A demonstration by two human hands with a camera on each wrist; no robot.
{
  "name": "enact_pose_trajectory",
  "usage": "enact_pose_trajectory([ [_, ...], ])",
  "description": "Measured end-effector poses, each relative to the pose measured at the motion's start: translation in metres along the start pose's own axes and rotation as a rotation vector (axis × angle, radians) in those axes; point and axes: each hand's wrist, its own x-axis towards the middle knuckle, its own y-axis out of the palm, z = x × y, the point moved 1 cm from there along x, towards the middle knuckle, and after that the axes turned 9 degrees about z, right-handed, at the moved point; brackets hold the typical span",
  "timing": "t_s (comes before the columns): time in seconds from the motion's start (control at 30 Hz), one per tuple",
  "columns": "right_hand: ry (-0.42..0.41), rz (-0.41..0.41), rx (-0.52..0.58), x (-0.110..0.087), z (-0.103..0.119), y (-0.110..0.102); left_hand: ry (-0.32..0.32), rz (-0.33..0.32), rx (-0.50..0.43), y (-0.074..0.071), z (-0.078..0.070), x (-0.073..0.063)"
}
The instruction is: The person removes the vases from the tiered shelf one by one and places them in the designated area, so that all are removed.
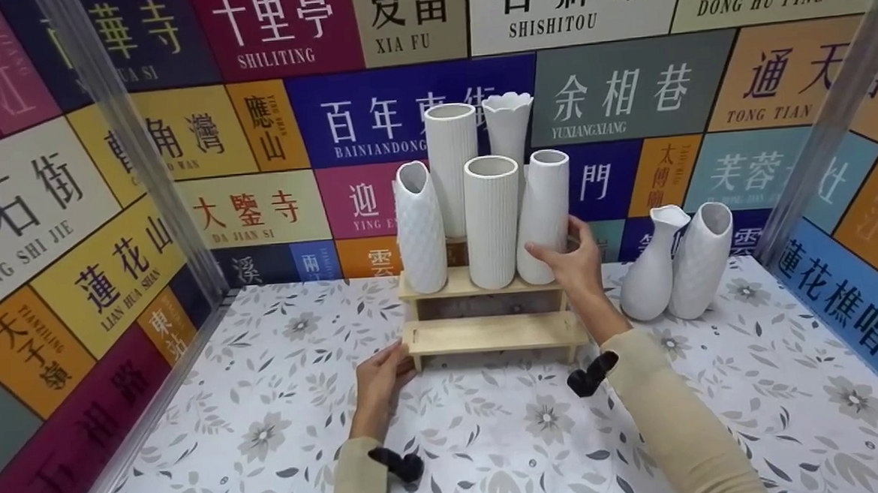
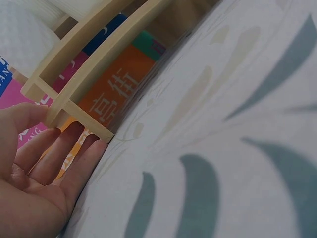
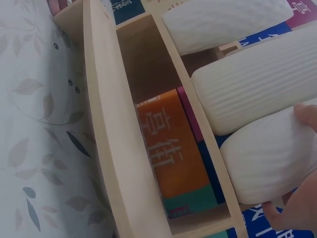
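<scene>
On the upper front tier of a stepped wooden stand point(image 1: 496, 334), my right hand point(image 1: 581, 265) grips a smooth-looking, tapering white vase point(image 1: 546, 214), the rightmost one there. The right wrist view shows the thumb on one side of this vase point(image 3: 270, 156) and fingers on the other. My left hand point(image 1: 378, 377) pinches the left end of the bottom tier; its fingers point(image 2: 52, 156) lie by the stand's corner. Beside the gripped vase stand a ribbed white vase point(image 1: 493, 225) and a textured white vase point(image 1: 421, 236). Behind rise a taller ribbed vase point(image 1: 452, 167) and a scalloped-rim vase point(image 1: 508, 126).
Right of the stand, a narrow-necked white vase point(image 1: 645, 277) and a textured slanted-mouth vase point(image 1: 701, 266) stand close together on the floral tablecloth point(image 1: 540, 451). Colourful sign-printed walls point(image 1: 625, 79) enclose the back and sides. The stand's bottom tier bears no vase.
</scene>
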Motion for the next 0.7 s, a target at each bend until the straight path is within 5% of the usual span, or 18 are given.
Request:
enact_pose_trajectory([
  [0.23,-0.007,-0.035,0.005,-0.012,-0.002,-0.007,0.000,0.014,-0.024,0.002,-0.001,0.000],
  [0.43,-0.092,-0.060,0.046,-0.027,-0.006,-0.015,0.039,0.052,-0.059,0.000,-0.001,-0.001],
  [0.7,-0.127,-0.096,-0.019,-0.052,-0.012,-0.029,0.006,0.025,-0.048,0.000,0.000,0.001],
])
